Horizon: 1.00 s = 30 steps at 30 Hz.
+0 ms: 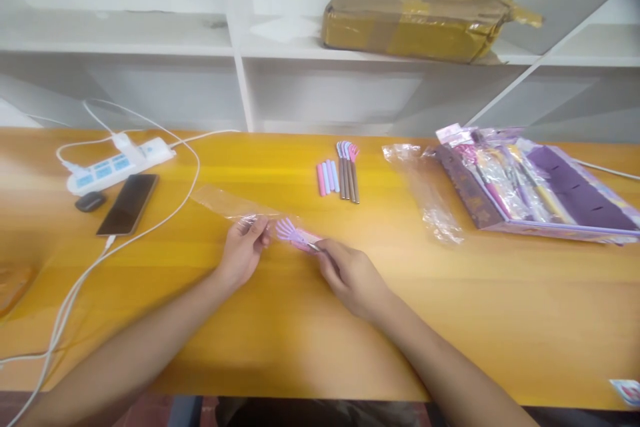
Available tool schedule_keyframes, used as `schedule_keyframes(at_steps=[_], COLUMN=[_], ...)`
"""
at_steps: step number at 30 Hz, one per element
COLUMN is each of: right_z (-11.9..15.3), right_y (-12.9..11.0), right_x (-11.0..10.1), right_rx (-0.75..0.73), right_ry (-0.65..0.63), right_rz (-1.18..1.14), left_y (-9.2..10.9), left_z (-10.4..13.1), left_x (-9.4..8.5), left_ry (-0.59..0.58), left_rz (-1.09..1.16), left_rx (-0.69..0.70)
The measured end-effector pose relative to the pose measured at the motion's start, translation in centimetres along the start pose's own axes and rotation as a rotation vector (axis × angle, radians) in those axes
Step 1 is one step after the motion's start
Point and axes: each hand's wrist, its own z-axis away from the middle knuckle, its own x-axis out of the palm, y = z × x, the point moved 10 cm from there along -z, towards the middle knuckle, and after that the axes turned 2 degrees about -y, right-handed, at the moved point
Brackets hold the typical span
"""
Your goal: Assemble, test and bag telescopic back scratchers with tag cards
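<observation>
One purple scratcher (289,232), in right hand (354,279), head toward left hand (244,252)

Claw (287,231) lt purple, tray (593,203) purple w/ brn-patterned side (467,192).

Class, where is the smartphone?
In the head view, the smartphone lies at left, just below the white power strip, right of a small black object.

Surface (465,320): brightly lit; pale sheen below and left of the purple tray (585,190), deeper yellow farther left.
Clear wrapper (423,190): white glare streaks, just left of the tray.
Left hand (243,250) and right hand (357,280): fine detail soft, left of the tray.
Shelves (125,30): edges skewed, lower compartments shaded; darkest corner above the tray.
</observation>
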Motion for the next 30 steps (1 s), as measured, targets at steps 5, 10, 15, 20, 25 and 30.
schedule_keyframes(at_steps=[5,10,15,20,25,30], right_z=[0.0,-0.2,0.0,0.4,0.0,0.0], right_y=[0.4,0.1,-0.5,-1.1,-0.2,0.3], right_x=[-0.4,-0.6,-1.4,-2.2,-1.4,-1.5], right_rx=[0.025,-0.002,-0.055,-0.104,-0.021,0.006], right_ry=[0.005,0.012,0.055,0.124,0.068,0.057], right_rz=[0.016,-0.013,0.043,0.092,0.161,0.146], left_y=[-0.2,-0.5,-0.6,-0.8,-1.0,-1.2], left_z=[0.0,0.2,0.3,0.3,0.1,0.0], left_x=[0.0,0.5,0.7,0.6,0.4,0.4], left_ry=[0.005,-0.039,-0.056,-0.065,-0.069,-0.087], left_rz=[0.046,0.05,0.054,0.055,0.077,0.077], left_rx=[-0.029,-0.057,-0.062,-0.074,-0.073,-0.077])
